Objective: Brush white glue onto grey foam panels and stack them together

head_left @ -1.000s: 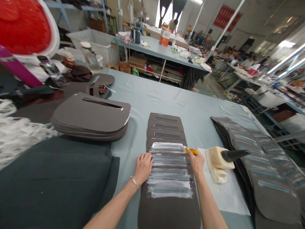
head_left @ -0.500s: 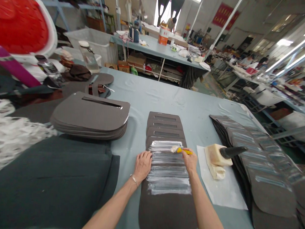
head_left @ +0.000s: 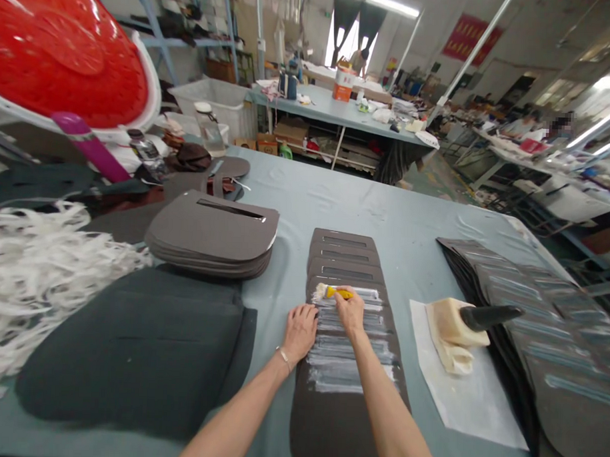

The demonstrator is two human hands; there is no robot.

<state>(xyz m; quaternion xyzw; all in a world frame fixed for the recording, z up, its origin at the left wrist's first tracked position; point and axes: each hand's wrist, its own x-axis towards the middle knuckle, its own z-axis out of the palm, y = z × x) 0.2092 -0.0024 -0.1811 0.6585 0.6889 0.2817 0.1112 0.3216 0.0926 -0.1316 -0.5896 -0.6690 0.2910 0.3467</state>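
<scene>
A yellow-handled brush is gripped in my right hand, its whitish bristles touching the left end of a white wet band. That band crosses one of several overlapping dark grey panels, fanned in a column with slots showing at the far ones. White streaks cover the nearer panels' slot strips. My left hand lies flat on the left edge of the panels, fingers stretched out, holding no tool. To the right, a cream block-shaped container with a black spout lies on a white sheet.
Left of the panels stand a stack of slotted grey pieces, dark green folded material and a heap of white strips. Streaked panels fan out at the right. A red fan-shaped object looms upper left. Another person is far behind.
My right hand has drawn the brush leftward along the white band, nearer my left hand. The left hand stays on the panel edge, and the whole view has shifted slightly.
</scene>
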